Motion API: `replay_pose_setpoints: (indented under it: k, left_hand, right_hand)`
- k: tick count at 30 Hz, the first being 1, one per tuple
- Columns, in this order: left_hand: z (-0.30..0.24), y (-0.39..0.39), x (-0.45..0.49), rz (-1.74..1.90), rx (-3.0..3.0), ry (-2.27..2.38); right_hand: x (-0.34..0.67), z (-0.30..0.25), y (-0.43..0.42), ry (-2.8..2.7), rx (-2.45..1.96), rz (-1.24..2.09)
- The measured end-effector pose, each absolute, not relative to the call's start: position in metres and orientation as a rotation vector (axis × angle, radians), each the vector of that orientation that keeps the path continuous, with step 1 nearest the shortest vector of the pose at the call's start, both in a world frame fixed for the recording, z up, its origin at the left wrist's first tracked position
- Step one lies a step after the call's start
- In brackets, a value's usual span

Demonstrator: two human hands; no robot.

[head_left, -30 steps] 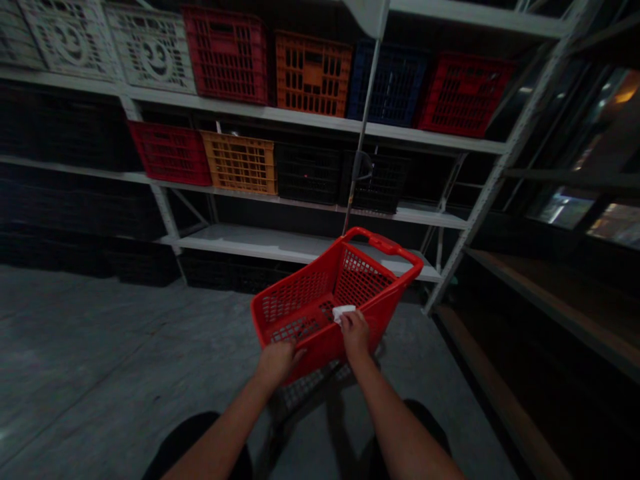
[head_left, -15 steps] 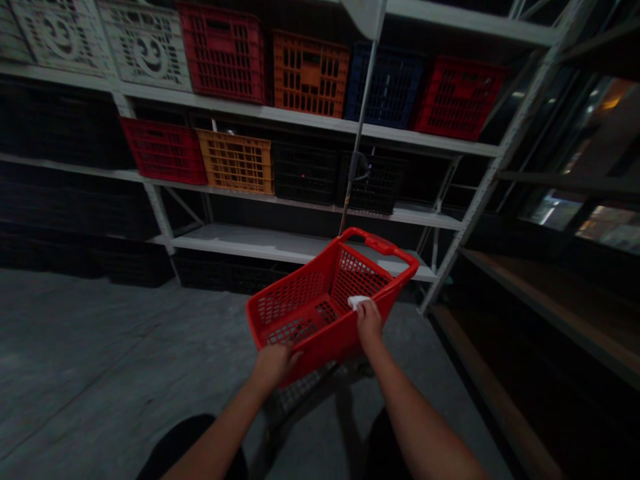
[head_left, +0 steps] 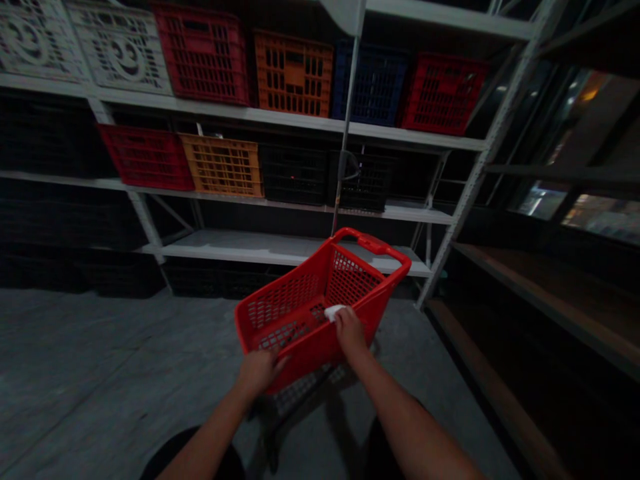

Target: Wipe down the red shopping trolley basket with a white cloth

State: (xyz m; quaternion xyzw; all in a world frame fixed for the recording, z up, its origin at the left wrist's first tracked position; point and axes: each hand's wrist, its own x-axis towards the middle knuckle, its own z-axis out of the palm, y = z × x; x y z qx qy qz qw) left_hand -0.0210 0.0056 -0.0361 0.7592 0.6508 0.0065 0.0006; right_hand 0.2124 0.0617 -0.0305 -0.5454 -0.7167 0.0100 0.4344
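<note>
A red plastic shopping cart stands in front of me, its handle at the upper right and its latticed basket tilted across my view. My left hand is closed over the near rim at the cart's left end. Farther right along the same rim is my right hand, its fingers closed on a white cloth pressed against the rim. The cloth's folds are partly hidden by the fingers. Below the basket, a dark leg of the cart's frame shows near the floor.
Behind the cart runs a white metal shelving rack. It bears plastic crates, among them an orange crate, a blue crate and a yellow crate. A pole rises behind the handle. Wooden shelves line the right side.
My right hand has slid left along the near rim with the white cloth, closer to my left hand. The left hand keeps its grip. The view has shifted slightly.
</note>
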Motion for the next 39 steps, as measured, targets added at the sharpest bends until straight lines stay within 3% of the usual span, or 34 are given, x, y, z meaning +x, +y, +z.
replay_pose_setpoints:
  k: [6,15,25,34,39]
  left_hand:
    - [-0.033,0.007,-0.028,0.052,2.415,2.017]
    - [-0.039,0.012,-0.045,0.023,2.43,2.006]
    - [-0.02,0.008,-0.104,-0.046,2.385,2.031]
    - [0.033,0.052,0.034,0.426,2.504,1.754]
    - [0.036,0.074,0.078,0.379,2.483,1.841]
  right_hand:
    - [0.312,0.016,0.108,-1.571,-1.569,-0.219]
    - [0.24,-0.021,0.079,-1.808,-1.497,-0.316]
    - [0.347,0.058,0.097,-1.424,-1.558,-0.338]
    - [0.244,0.012,0.063,-1.7,-1.23,-0.171]
    - [0.257,0.012,0.071,-1.585,-1.142,-0.213]
